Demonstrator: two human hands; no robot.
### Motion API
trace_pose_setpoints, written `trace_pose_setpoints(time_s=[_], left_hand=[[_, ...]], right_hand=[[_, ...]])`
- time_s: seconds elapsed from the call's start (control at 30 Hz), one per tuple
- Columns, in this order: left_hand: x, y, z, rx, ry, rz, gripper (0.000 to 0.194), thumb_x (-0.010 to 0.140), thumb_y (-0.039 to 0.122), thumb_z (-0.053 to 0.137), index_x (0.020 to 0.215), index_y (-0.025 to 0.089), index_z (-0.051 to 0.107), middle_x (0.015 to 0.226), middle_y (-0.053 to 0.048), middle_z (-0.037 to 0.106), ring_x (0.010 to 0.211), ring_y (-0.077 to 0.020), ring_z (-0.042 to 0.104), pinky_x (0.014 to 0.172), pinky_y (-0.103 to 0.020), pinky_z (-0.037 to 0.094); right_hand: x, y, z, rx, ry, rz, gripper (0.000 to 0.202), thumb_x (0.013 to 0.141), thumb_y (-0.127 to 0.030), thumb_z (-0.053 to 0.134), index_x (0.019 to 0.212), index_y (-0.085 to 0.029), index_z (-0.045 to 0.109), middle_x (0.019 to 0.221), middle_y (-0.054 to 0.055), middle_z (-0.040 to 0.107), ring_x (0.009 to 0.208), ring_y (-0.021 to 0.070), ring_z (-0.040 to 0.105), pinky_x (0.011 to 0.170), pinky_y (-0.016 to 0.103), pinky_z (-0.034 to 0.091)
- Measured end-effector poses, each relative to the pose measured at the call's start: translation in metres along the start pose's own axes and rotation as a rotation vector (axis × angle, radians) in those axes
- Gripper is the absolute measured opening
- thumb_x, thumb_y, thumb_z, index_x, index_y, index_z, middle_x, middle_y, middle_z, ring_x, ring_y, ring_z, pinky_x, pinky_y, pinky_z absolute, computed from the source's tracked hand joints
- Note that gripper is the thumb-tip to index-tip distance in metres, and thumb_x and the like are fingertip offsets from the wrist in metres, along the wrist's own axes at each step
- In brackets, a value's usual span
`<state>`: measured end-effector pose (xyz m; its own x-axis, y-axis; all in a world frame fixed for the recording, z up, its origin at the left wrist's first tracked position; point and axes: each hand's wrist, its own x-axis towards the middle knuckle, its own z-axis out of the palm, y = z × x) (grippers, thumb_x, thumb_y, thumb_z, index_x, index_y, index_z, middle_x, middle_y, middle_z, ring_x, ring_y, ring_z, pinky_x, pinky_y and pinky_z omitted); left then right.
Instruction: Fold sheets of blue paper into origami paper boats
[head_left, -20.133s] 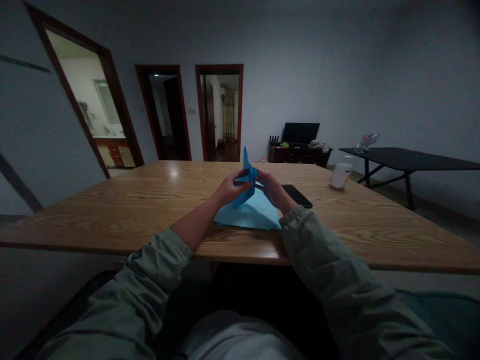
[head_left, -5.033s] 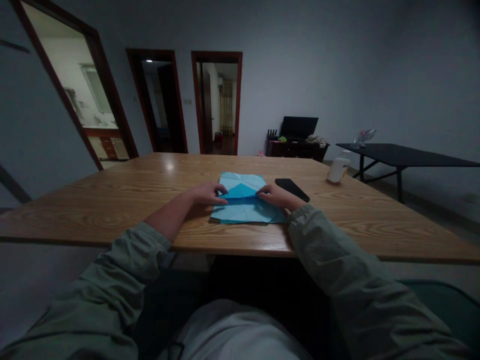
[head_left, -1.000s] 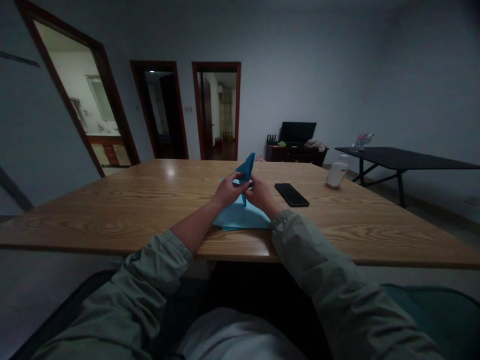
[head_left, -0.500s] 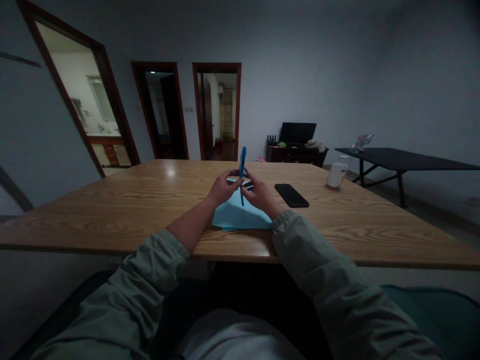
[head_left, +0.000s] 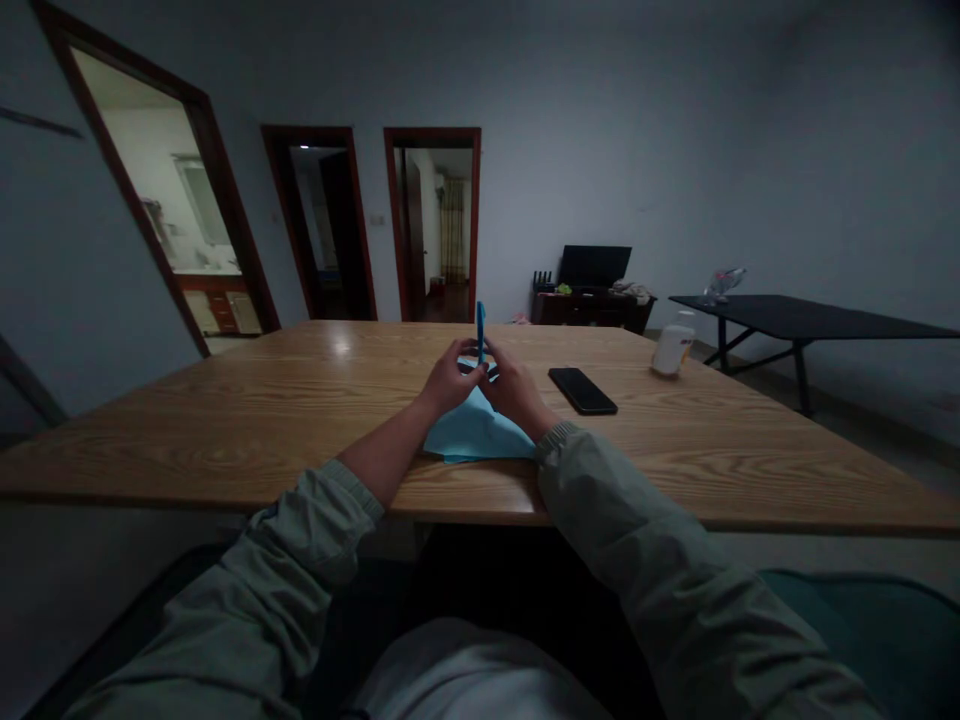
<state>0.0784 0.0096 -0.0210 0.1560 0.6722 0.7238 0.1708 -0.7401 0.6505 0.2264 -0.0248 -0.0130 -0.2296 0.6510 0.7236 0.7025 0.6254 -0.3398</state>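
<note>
From where I sit, the head view is the only one I have. In it the left hand (head_left: 450,378) and the right hand (head_left: 514,382) meet in front of the body, with a piece of folded paper (head_left: 481,322) standing upright between them, nearly edge-on to me. The left grip is narrow, thumb and fingers pinched on the paper; the right grip looks just as narrow, its fingertips against the other face, though the hands hide the exact contact. The folded paper is raised over the pale blue paper (head_left: 480,430), which lies flat on the bench (head_left: 300,400), partly under the wrists. The phone (head_left: 583,390) lies to the right of the hands, and the white bottle (head_left: 673,345) stands farther off; neither is touched.

I judge the step in hand to be pressing or adjusting a fold in mid-air. As I read it, the next move calls for a light, steady pinch from both sides, layers lined up before any crease is pressed. A hard squeeze could crumple it. Edge-on, I cannot tell its full shape.
</note>
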Motion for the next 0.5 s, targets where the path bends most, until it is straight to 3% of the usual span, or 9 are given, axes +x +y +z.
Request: trace_pose_setpoints(time_s=[0.33,0.5], left_hand=[[0.000,-0.001,0.001,-0.004,0.050,-0.057,0.047,0.074,0.021,0.071,0.117,0.022,0.051,0.106,-0.005,0.063,0.079,-0.0130,0.065,0.069,-0.027,0.057],[-0.002,0.008,0.004,0.027,0.061,-0.098,0.046,0.076,0.016,0.063,0.119,0.021,0.048,0.110,-0.006,0.062,0.075,-0.0115,0.065,0.069,-0.027,0.057]], right_hand=[[0.000,-0.001,0.000,-0.075,0.043,-0.063,0.065,0.088,-0.009,0.045,0.151,-0.021,0.033,0.126,0.010,0.062,0.105,0.0261,0.062,0.087,0.035,0.052],[0.000,-0.001,0.001,-0.015,-0.005,-0.044,0.065,0.087,-0.012,0.052,0.149,-0.022,0.036,0.127,0.011,0.060,0.093,0.0238,0.065,0.085,0.035,0.053]])
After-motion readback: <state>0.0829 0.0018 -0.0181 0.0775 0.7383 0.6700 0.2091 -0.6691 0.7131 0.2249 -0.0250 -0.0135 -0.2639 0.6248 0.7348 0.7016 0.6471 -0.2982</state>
